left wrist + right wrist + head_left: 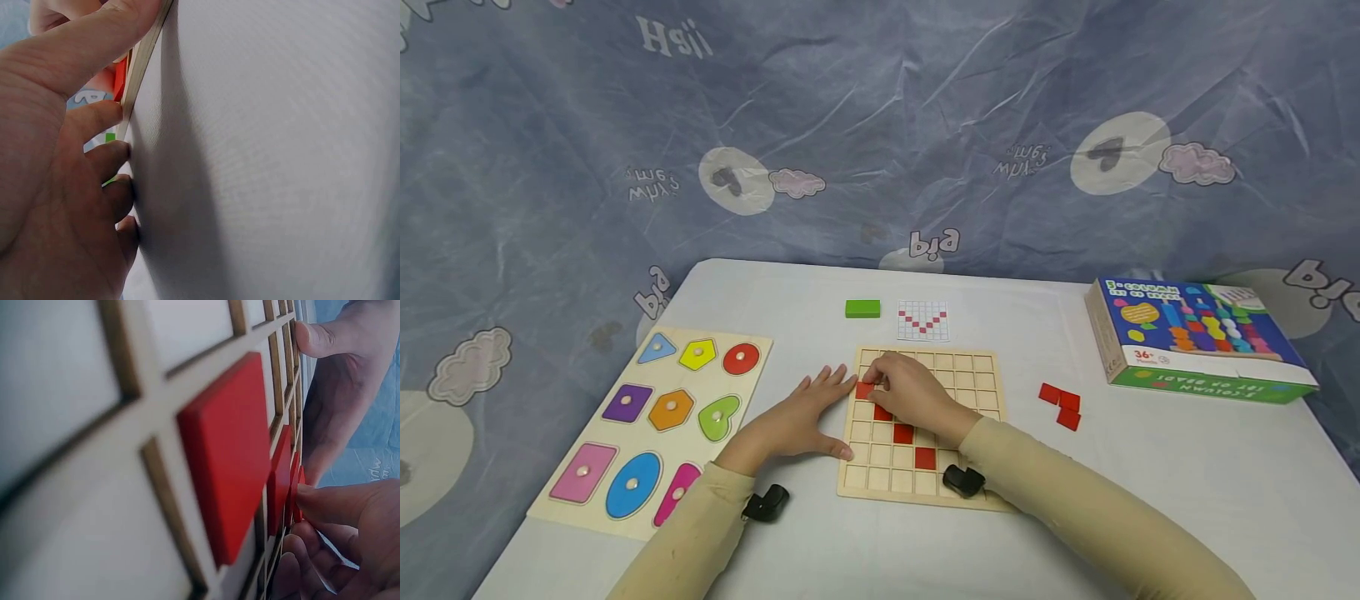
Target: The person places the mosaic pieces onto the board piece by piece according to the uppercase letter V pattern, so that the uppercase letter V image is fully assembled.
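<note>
A wooden grid board [880, 492] lies on the white table, with several red square tiles in a diagonal run down its left half. My right hand [913, 392] reaches over the board and pinches the red square tile [863, 390] at its left edge; in the right wrist view the thumb presses on that tile [302, 481]. Closer to that camera, another red tile [228, 456] sits on the grid. My left hand [797, 421] lies with fingers spread beside the board, its thumb and index fingertip at the left edge. The left wrist view shows the palm [44, 169].
Three loose red tiles [1069, 401] lie right of the board. Behind it are a green block [862, 309] and a pattern card [922, 321]. A shape puzzle board [692, 375] stands left. At the far right is a toy box [1195, 342].
</note>
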A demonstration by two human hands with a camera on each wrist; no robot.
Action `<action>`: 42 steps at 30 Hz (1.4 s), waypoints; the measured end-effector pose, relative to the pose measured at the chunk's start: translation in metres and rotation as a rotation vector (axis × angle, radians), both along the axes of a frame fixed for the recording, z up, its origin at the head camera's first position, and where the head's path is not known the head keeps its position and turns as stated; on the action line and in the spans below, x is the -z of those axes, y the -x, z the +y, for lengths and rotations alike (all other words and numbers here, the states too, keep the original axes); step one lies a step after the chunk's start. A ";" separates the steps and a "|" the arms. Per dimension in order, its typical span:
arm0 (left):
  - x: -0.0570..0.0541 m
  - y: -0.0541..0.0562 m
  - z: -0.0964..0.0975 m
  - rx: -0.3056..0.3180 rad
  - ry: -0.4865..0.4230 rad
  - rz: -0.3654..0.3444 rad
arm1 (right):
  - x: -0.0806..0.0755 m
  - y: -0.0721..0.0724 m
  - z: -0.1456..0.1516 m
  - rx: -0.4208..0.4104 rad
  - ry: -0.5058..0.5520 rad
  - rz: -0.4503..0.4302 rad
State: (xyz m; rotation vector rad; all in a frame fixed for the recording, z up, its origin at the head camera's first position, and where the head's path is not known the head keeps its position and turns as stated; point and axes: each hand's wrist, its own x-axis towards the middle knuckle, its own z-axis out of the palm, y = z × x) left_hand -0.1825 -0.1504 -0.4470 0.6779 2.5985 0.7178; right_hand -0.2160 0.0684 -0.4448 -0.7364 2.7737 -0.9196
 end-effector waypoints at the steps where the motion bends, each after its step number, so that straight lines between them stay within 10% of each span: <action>1: 0.000 0.000 0.000 0.000 -0.001 0.000 | 0.000 0.000 0.000 -0.003 -0.003 0.002; 42: 0.003 0.002 -0.002 -0.012 0.022 -0.003 | -0.002 -0.002 0.007 0.016 0.050 -0.032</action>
